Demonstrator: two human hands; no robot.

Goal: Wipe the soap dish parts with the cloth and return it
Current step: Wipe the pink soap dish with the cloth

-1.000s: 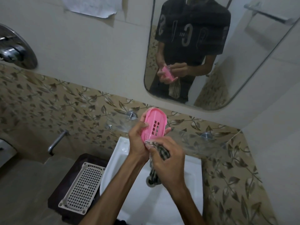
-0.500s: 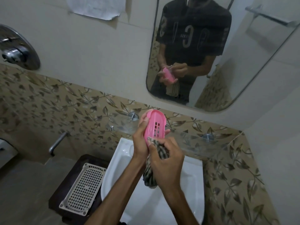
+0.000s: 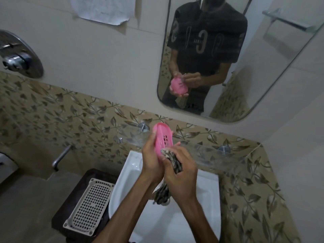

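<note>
Left hand (image 3: 152, 160) grips a pink oval plastic soap dish part (image 3: 163, 140) with small drain slots in its middle, fingers curled round its back edge, thumb along the near side. The part stands on end, tilted, raised above the white ceramic basin (image 3: 206, 204) and in front of the clear glass shelf (image 3: 206, 151).

Right hand (image 3: 181, 176) is closed round a bunched, dark-and-light checked cloth (image 3: 172, 159). The top of the wad presses against the lower end of the pink part; the loose tail of the cloth hangs below the fist, over the basin.

Left of the basin, a white rectangular plastic grid tray (image 3: 89, 206) lies on a dark brown stand (image 3: 77, 192). A chrome tap spout (image 3: 61, 157) sticks out from the leaf-patterned tile band (image 3: 52, 116). A round chrome wall valve (image 3: 19, 55) sits upper left. The rounded wall mirror (image 3: 263, 67) above the shelf reflects the person's dark printed shirt and both hands with the pink part.
</note>
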